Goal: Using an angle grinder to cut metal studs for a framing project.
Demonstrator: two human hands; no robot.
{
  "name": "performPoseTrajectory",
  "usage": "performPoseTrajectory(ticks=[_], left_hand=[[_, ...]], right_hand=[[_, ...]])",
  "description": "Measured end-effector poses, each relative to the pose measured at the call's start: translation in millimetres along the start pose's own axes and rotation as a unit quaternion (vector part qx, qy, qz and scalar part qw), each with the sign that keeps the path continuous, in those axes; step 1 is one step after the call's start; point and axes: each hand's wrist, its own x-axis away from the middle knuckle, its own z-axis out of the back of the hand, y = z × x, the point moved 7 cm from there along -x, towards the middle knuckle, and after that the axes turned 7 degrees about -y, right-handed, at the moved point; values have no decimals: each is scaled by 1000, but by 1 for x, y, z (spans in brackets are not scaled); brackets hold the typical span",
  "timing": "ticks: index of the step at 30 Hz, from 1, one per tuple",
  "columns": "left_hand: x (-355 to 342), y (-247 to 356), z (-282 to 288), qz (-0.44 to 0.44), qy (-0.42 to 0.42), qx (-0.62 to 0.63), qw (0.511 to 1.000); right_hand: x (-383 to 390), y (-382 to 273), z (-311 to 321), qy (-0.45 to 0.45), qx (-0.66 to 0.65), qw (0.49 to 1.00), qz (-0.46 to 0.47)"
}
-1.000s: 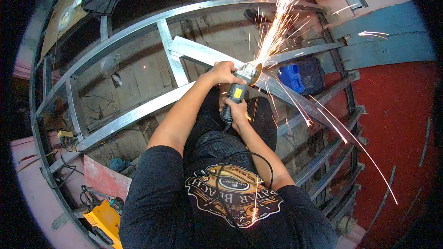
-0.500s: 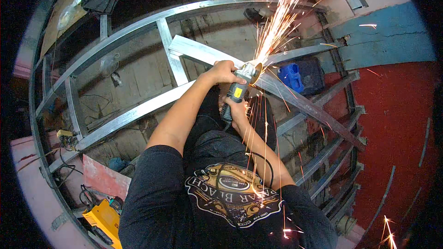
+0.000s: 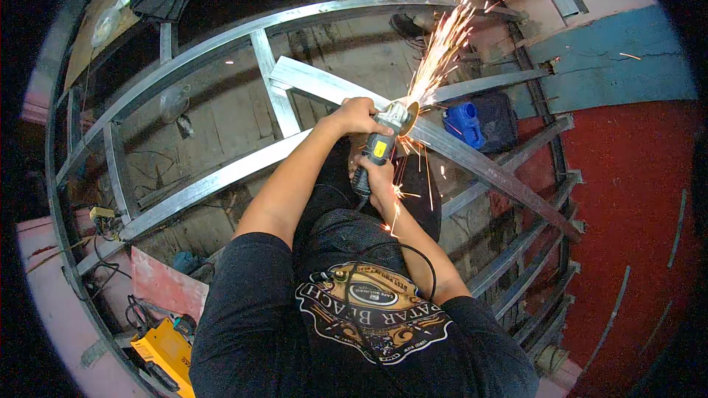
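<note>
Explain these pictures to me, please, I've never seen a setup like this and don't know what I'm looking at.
There's no robot: a person is working bare-handed. A wide camera worn on their head looks down, which is why straight edges seem curved. The left hand grips the front of a grinder, and the right hand grips its handle. Bright sparks spray from its disc at a long metal bar, which lies across a metal frame. A blue jug shows to the right.
</note>
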Motion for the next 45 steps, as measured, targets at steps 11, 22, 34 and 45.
performPoseTrajectory(ticks=[11, 22, 34, 45], left_hand=[[1, 4, 1, -21, 10, -7, 1000], [5, 9, 4, -35, 15, -7, 999], [-1, 6, 1, 14, -35, -28, 999], [-3, 59, 52, -59, 65, 28, 996]], right_hand=[[0, -1, 1, 2, -1, 1000, 1], [3, -5, -1, 4, -3, 1000, 6], [3, -3, 0, -4, -1, 1000, 1], [1, -71, -4, 30, 16, 994, 103]])
